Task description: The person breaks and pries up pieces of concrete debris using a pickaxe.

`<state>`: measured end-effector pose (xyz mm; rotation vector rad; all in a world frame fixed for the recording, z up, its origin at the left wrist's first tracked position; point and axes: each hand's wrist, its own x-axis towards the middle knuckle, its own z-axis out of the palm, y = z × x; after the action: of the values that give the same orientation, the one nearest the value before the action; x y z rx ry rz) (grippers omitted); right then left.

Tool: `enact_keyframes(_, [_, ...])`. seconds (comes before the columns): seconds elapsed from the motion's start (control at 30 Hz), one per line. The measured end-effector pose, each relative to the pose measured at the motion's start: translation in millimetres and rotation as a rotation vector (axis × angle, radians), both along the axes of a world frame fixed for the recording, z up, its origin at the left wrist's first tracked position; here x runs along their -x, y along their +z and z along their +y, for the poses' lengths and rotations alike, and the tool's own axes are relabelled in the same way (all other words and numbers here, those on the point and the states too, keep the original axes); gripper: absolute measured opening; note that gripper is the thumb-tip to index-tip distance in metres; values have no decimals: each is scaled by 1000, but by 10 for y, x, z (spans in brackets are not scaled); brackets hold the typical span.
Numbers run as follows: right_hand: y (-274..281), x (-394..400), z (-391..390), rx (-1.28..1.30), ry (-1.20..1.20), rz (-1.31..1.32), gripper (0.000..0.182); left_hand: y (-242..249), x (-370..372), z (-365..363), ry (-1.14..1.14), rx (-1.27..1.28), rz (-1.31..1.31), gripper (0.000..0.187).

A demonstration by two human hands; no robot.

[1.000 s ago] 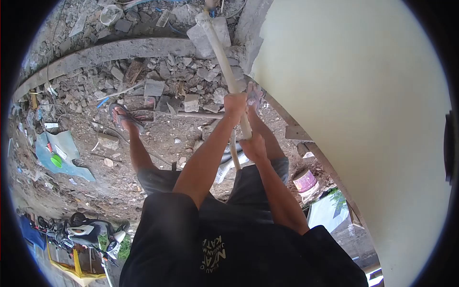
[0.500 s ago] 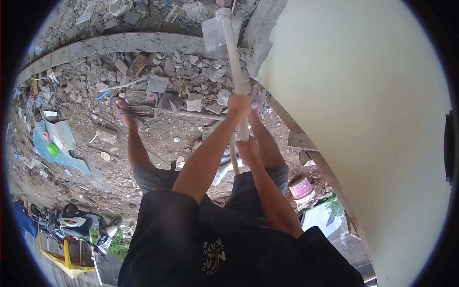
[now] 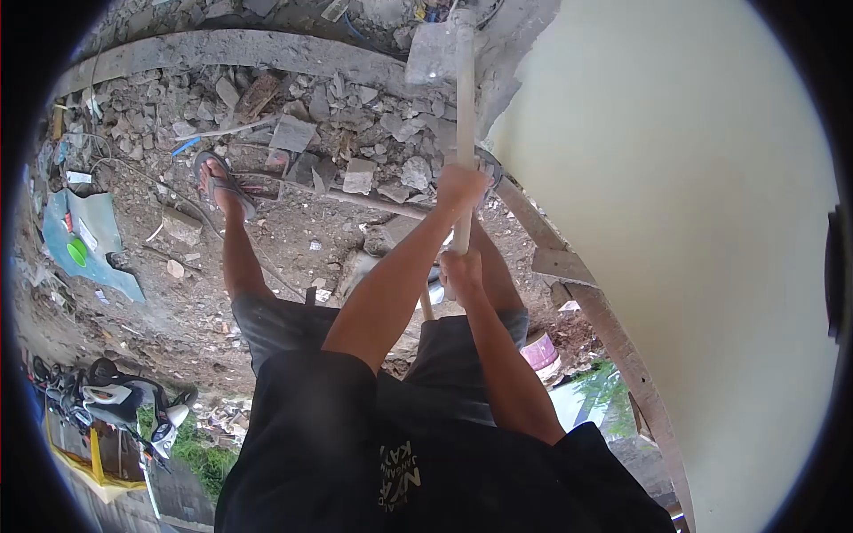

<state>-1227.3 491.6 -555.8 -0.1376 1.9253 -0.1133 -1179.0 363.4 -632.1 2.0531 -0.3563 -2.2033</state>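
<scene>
Both my hands are wrapped round the pale wooden handle of a hoe [image 3: 466, 98], which points away from me. My left hand [image 3: 462, 187] grips it farther up, near my foot in this view. Just below, my right hand [image 3: 461, 271] holds the handle close to its near end. The hoe's flat grey blade [image 3: 433, 53] lies at the far end, overlapping the rubble beyond the concrete beam. Part of another wooden stick [image 3: 426, 305] shows below, between my forearms.
Broken concrete chunks [image 3: 293, 133] cover the ground ahead, in front of a curved concrete beam [image 3: 240, 51]. A pale wall [image 3: 666, 222] stands close on my right. A purple-and-white bucket [image 3: 540, 354] sits behind my right leg. A torn blue-green sheet [image 3: 75, 238] and a motorbike [image 3: 124, 397] are at left.
The hoe's head has swung slightly to the right, so the handle is more upright in view. My hands have shifted a little with it, and the whole view has moved.
</scene>
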Motion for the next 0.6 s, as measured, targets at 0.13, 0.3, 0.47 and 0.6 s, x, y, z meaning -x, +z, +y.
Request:
enact_keyframes(0.13, [231,47,51,82,133,2,11,320,-85,-34,97,-25,-68,38])
enact_keyframes(0.3, [59,156,-379,339,169,57,12,414,12,-390,161,266,-20,39])
enact_keyframes(0.47, [-253,90,-443,136,33,47,16,-90,88,-350,69,176,146,44])
enact_keyframes(0.6, [294,-282,-12,60,-196,-109,15,-52,41,134,-66,16,78,44])
